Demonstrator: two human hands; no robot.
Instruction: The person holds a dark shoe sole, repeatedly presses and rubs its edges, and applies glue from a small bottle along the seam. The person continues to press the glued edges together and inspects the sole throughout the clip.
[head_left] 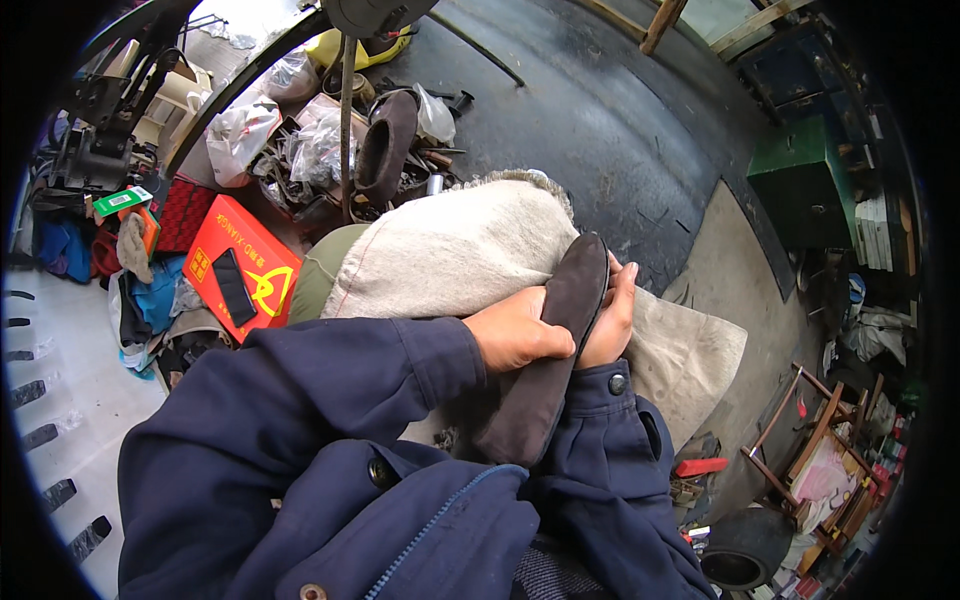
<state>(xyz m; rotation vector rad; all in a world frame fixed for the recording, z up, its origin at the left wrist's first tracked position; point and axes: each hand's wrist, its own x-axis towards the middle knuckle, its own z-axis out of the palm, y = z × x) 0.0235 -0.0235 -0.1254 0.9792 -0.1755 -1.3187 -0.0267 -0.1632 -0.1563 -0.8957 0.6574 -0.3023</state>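
Note:
In front of my chest, tilted upright, is a long dark brown shoe [540, 395] with a suede-like surface and a black edge along its right side. My left hand [522, 330] grips its left side, thumb pressed flat on the brown face and fingers curled out of sight. On the other side my right hand [612, 318] cups the black edge, fingers reaching up behind it. Under both hands a coarse cream cloth [455, 240] covers my lap, its frayed border at the far side and a loose flap [685, 350] hanging to the right.
At left, a black phone [234, 287] lies on a red box [213, 248]. Beyond the cloth, a pile of plastic bags and tools holds another brown shoe [388, 145]. A green box [800, 180] stands far right. Nearer are a wooden frame [825, 425] and a black round object [748, 545].

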